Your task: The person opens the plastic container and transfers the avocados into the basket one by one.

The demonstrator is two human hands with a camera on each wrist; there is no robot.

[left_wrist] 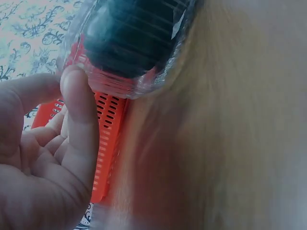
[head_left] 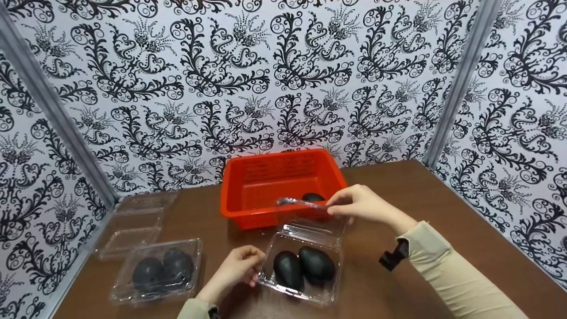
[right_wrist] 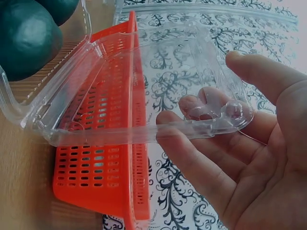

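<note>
A clear plastic clamshell container [head_left: 294, 292] stands open on the table with two dark avocados [head_left: 316, 266] side by side in its base. My left hand [head_left: 239, 266] pinches the left rim of that base between thumb and forefinger. At the raised lid [right_wrist: 158, 132], my right hand [head_left: 361, 206] holds the far right corner, its fingers bent around the edge; the lid tilts up in front of the red basket. In the left wrist view, one avocado [left_wrist: 129, 43] shows through the plastic above the thumb.
Behind the container stands a red plastic basket [head_left: 228, 190] with a dark avocado [head_left: 312, 197] inside. To the left sits a closed clamshell [head_left: 126, 292] holding two avocados [head_left: 148, 272]. Farther back on that side lies another open clear clamshell [head_left: 133, 223]. Patterned walls [head_left: 248, 88] border the brown table [head_left: 394, 186].
</note>
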